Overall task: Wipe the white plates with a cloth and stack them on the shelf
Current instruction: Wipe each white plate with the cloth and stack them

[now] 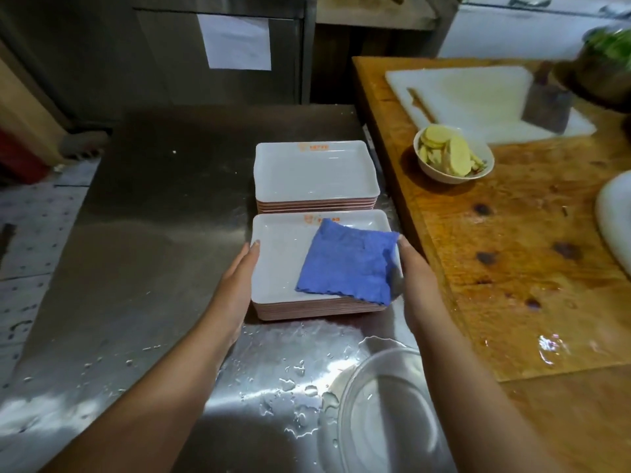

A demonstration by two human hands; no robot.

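Note:
Two stacks of white rectangular plates stand on a wet steel counter [143, 233]. On the top plate of the near stack [276, 268] lies a folded blue cloth [348, 264], covering its right half. My left hand [239, 285] grips the near stack's left edge. My right hand [415, 278] holds the stack's right edge, with the thumb at the cloth's far right corner. The far stack [314, 172] stands just behind, touching nothing but the counter.
A wooden board [512, 250] borders the counter on the right, bearing a bowl of sliced potato [454, 158], a white cutting board [478, 97] and a cleaver [546, 104]. A clear glass bowl [386, 414] sits near me. Water drops lie in front of the stack.

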